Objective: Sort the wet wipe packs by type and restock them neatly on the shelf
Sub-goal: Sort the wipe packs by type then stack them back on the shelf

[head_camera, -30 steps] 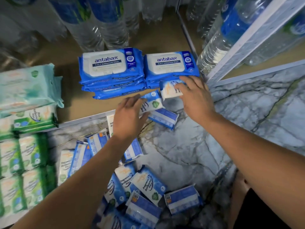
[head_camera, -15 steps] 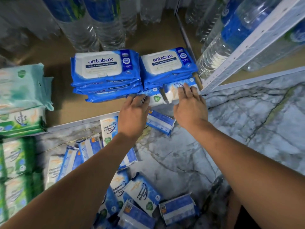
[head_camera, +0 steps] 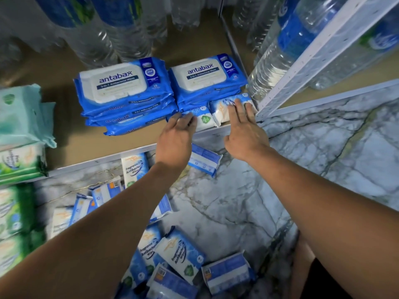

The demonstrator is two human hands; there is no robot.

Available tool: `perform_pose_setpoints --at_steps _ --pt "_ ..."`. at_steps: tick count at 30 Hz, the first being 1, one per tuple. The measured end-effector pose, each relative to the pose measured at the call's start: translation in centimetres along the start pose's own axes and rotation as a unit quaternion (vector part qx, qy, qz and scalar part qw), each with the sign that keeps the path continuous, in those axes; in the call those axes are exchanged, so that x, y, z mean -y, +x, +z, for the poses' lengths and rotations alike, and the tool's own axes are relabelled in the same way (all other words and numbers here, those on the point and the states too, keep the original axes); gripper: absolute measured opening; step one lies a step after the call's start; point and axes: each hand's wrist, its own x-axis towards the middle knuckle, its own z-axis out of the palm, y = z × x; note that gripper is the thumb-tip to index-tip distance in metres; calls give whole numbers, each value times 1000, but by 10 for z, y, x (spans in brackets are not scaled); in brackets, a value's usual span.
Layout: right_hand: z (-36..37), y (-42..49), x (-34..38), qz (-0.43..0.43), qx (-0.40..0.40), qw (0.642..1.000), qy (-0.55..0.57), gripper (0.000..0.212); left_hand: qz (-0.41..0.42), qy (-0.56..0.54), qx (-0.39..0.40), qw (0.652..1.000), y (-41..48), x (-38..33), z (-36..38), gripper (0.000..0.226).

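Two stacks of large blue Antabax wipe packs (head_camera: 123, 91) sit on the bottom shelf (head_camera: 90, 143). In front of the right stack lie two small blue-and-white wipe packs side by side at the shelf's front edge. My right hand (head_camera: 244, 130) presses flat with straight fingers on the right small pack (head_camera: 222, 108). My left hand (head_camera: 174, 139) touches the left small pack (head_camera: 205, 121) with relaxed fingers. Several more small blue packs (head_camera: 179, 257) lie scattered on the marble floor below my arms.
Green wipe packs (head_camera: 19, 134) are stacked at the left of the shelf and on the floor. Water bottles (head_camera: 116, 29) stand behind the Antabax stacks. A white shelf upright (head_camera: 302, 67) rises just right of my right hand. One small pack (head_camera: 205, 160) lies near the shelf edge.
Both hands carried a small pack each up from the floor edge and set them on the shelf in front of the right Antabax stack; the fingers now lie flatter on them.
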Motion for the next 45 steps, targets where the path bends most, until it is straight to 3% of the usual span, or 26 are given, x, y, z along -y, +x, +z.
perform_pose_setpoints --at_steps 6,9,14,18,21,23,26,28,31,37,41,45 --pt "-2 -8 3 33 -7 999 -27 87 23 -3 0 1000 12 -9 8 55" --pt "-2 -13 5 -17 -41 999 -17 87 37 -7 4 999 15 -8 13 56" --pt "7 -22 -1 -79 -24 995 -62 97 67 -39 7 997 10 -1 9 58" --pt "20 -47 12 -136 -181 974 -30 65 60 -108 -13 992 -14 10 -11 43" --pt "50 -66 27 -204 -170 964 -35 46 16 -120 -35 992 -53 26 -19 37" --pt "73 -73 35 -192 -102 975 -43 59 -28 -105 -17 994 -90 37 -20 32" --pt "96 -83 49 -144 -47 987 -51 73 -49 -58 72 994 -151 41 -14 28" --pt "102 -91 60 -110 -56 992 -37 65 -17 -49 119 991 -181 38 -11 30" --pt "103 -104 69 -77 -91 993 -24 39 40 -10 115 993 -198 33 -11 30" --pt "103 -139 62 -40 -42 998 2 48 -97 47 104 989 -208 22 -27 36" --pt "103 -150 63 -14 -56 993 99 38 -77 97 147 981 -211 12 -25 40" --pt "98 -161 47 33 -65 950 302 22 -24 57 147 987 -217 3 -20 31"
